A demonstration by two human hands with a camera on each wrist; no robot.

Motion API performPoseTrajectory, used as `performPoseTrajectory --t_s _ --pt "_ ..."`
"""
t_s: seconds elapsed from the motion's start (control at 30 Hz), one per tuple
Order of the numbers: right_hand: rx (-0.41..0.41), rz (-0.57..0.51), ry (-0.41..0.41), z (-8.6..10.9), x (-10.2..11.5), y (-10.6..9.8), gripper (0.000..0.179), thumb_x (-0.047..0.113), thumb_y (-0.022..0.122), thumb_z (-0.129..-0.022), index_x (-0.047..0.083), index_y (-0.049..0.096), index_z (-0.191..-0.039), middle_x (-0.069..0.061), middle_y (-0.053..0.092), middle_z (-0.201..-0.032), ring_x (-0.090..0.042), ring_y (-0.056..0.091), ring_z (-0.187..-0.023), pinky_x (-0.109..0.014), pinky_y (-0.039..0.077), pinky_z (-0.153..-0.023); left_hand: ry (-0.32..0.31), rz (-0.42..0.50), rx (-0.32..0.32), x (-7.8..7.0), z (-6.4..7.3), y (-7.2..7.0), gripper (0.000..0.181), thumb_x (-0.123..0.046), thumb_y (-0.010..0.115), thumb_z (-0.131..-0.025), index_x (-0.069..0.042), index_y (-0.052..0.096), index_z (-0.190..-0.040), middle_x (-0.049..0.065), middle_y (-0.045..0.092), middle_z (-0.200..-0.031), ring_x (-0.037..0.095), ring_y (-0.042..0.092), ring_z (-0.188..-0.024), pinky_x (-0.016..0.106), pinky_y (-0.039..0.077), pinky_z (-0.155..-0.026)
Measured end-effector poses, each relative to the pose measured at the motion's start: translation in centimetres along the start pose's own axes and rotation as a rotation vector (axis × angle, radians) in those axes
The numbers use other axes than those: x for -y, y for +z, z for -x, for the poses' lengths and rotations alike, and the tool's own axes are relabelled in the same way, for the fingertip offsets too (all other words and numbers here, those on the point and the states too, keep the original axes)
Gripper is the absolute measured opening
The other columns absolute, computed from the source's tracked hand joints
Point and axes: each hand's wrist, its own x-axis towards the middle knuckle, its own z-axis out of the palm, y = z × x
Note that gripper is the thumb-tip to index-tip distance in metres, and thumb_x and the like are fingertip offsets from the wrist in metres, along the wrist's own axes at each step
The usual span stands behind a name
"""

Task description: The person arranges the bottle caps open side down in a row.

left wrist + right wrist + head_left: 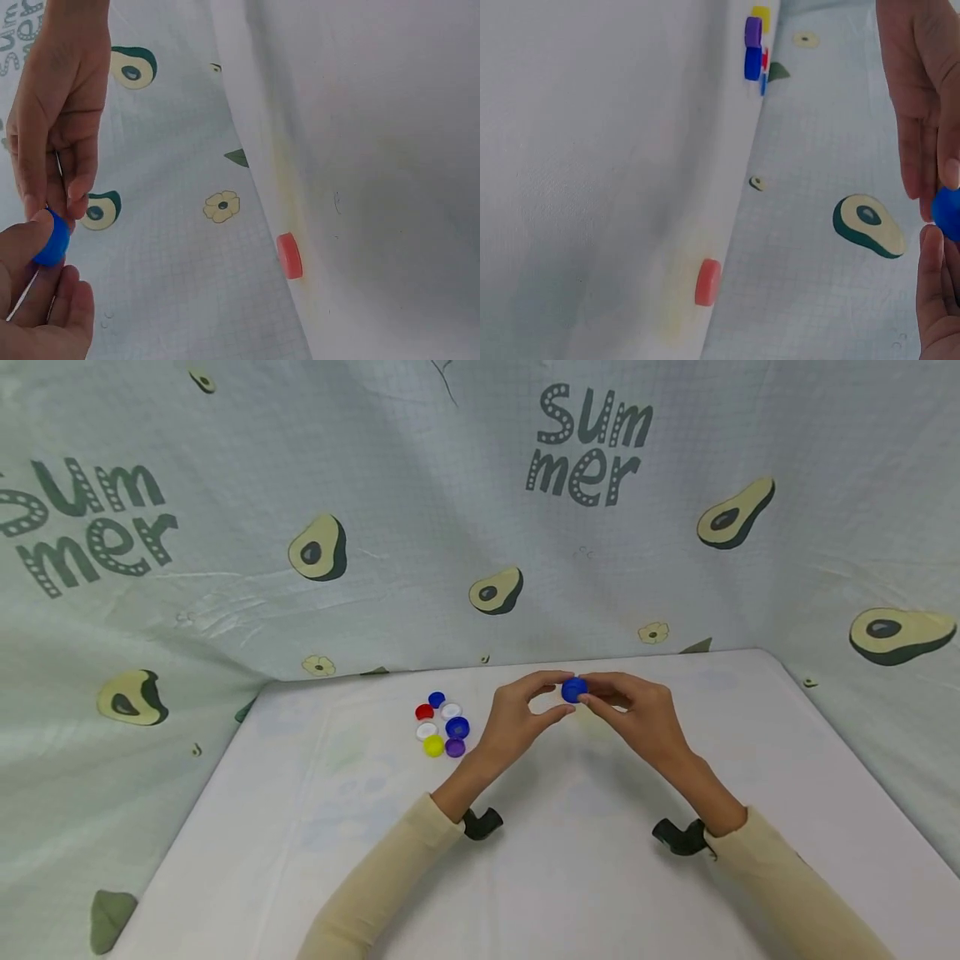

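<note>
A small blue bottle cap [574,690] is held up between both hands, above the far part of the table. My right hand [637,710] pinches it from the right, thumb across its face. My left hand [517,714] grips it from the other side; in the left wrist view that hand's thumb [34,232] lies against the cap [56,244]. Below the hands, a pinkish-red cap [708,283] rests on the table in both wrist views; in the head view it is not visible.
Left of my left hand, several caps lie grouped on the table: a yellow one [433,745], a purple one [455,747], a red one [424,712], plus blue and white ones. A white cloth covers the table [300,860]. Behind it hangs a printed curtain [412,527].
</note>
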Motion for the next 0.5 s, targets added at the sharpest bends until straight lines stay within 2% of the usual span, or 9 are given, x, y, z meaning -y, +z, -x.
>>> performPoseTrajectory --t_s 0.13,0.3,0.5 --pt "0.002 -0.021 0.035 0.1 0.0 0.0 0.033 -0.001 0.077 -0.088 0.001 0.071 -0.120 -0.014 0.077 -0.102 -0.028 0.075 -0.088 -0.008 0.052 -0.080 0.023 -0.023 -0.012 0.0 0.0 0.3 0.043 -0.007 0.077 -0.089 -0.003 0.067 -0.130 0.010 0.071 -0.126 0.020 0.069 -0.113 0.021 0.050 -0.100" --pt "0.013 -0.023 0.045 0.3 0.1 -0.4 0.036 0.001 0.075 -0.090 0.003 0.070 -0.125 -0.013 0.077 -0.098 -0.026 0.076 -0.083 -0.009 0.053 -0.078 0.042 0.017 0.011 0.0 -0.1 0.5 0.042 -0.009 0.074 -0.092 -0.002 0.066 -0.132 0.012 0.072 -0.123 0.018 0.072 -0.105 0.020 0.052 -0.096" --pt "0.061 -0.019 0.037 0.5 -0.2 -1.2 0.039 -0.001 0.077 -0.088 0.004 0.069 -0.126 -0.010 0.076 -0.105 -0.022 0.075 -0.090 -0.012 0.054 -0.081 0.022 0.058 0.027 0.2 -0.3 0.7 0.040 -0.010 0.073 -0.093 -0.001 0.067 -0.131 0.013 0.073 -0.121 0.018 0.073 -0.103 0.020 0.055 -0.091"
